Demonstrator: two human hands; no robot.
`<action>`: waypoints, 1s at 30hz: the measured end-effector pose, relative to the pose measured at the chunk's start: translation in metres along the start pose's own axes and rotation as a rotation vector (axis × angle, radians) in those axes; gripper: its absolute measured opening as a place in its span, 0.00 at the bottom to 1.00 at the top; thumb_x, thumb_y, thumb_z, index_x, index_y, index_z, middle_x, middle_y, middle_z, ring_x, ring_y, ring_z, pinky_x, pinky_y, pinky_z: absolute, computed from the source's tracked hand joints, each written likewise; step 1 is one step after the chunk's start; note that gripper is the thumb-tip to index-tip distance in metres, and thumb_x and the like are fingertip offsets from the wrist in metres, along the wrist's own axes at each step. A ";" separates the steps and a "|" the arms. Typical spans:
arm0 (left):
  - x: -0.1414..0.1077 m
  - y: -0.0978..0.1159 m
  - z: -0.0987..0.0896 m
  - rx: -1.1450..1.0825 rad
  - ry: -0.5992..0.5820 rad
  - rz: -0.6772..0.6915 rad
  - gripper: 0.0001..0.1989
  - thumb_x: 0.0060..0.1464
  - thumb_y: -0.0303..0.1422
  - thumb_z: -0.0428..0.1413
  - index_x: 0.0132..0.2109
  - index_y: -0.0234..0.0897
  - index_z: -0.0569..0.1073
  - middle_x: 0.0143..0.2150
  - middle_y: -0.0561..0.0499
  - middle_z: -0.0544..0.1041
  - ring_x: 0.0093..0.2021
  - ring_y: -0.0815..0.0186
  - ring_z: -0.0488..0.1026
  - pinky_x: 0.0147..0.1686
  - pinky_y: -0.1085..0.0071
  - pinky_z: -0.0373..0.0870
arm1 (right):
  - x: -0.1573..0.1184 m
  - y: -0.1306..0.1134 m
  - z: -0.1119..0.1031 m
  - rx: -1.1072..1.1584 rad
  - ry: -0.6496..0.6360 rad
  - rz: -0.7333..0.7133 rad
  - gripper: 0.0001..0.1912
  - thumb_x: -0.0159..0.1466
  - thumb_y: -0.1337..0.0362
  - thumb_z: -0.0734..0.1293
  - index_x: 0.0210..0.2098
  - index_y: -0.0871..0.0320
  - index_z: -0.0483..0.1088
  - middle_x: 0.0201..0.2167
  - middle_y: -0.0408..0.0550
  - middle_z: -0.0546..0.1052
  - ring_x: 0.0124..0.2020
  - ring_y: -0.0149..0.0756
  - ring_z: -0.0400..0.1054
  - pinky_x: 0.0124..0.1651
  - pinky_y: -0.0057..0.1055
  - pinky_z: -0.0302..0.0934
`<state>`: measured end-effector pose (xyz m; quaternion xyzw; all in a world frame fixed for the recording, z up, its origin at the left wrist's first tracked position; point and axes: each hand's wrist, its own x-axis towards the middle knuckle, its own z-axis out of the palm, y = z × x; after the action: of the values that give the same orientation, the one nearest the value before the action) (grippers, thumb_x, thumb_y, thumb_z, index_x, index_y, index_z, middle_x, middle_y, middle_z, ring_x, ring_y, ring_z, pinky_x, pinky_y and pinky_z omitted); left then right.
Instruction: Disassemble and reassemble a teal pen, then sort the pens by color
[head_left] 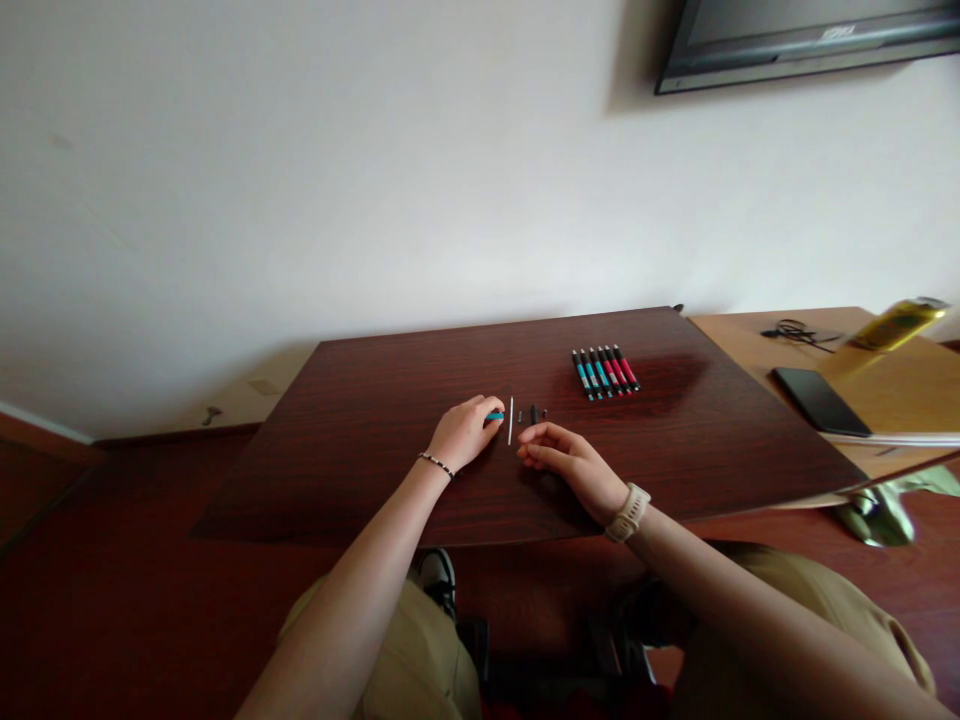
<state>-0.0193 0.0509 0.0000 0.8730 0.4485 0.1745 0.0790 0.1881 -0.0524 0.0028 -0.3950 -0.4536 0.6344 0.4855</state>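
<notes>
My left hand is closed on a blue pen barrel, most of it covered by the fingers. Just right of it a thin white ink refill lies lengthwise on the dark wooden table. Beyond the refill are a small spring, a short black pen grip and a tiny dark pen part. My right hand hovers near these parts with loosely curved fingers, and I see nothing between them.
Several assembled pens, blue and pink, lie in a row farther back on the right. A lighter side table holds a black phone, a dark cable and a yellow bottle. A wall-mounted screen hangs above.
</notes>
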 end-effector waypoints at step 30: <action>-0.051 0.034 -0.026 -0.433 0.100 0.024 0.05 0.66 0.31 0.59 0.48 0.40 0.75 0.43 0.51 0.81 0.38 0.65 0.78 0.40 0.70 0.72 | -0.001 -0.022 -0.012 -0.602 0.238 -0.451 0.10 0.70 0.55 0.70 0.45 0.53 0.75 0.41 0.48 0.81 0.41 0.40 0.75 0.45 0.36 0.68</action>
<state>-0.0307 -0.0112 0.0218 0.8313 0.3934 0.3106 0.2402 0.2056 -0.0486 0.0207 -0.4809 -0.6353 0.3001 0.5245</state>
